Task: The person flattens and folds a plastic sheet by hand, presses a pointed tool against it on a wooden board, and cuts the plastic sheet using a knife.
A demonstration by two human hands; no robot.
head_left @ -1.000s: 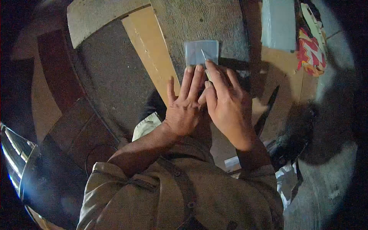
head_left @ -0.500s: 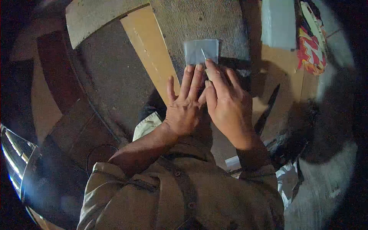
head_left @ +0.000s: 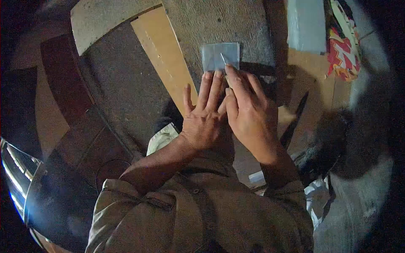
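The right grip [head_left: 253, 114] is clamped on a slim pointed tool [head_left: 223, 58], whose handle is mostly covered by the fingers and whose bright tip is directed away from the body, with the index finger laid along it. The left grip [head_left: 201, 126] is held palm down with its fingers straight and apart; the little finger is spread well out from the two middle ones, and the rest is partly hidden beside the right hand. A small clear sheet [head_left: 210, 57], roughly square, is laid flat on a worn brown board [head_left: 219, 25] just ahead of both hands. Its near edge is met by the left fingertips, and the tool's tip is seen over its middle; whether the surface is touched by the tip cannot be told. To the left, a tan strip [head_left: 162, 55] is set at a slant beside the board, and a pale curved panel [head_left: 107, 19] is seen beyond it. At the upper right, a translucent plastic stack [head_left: 306, 27] is placed near a red, white and yellow patterned bundle [head_left: 344, 55]. A long dark pointed object [head_left: 295, 120] is seen to the right of the right hand, its lower part hidden by the arm.
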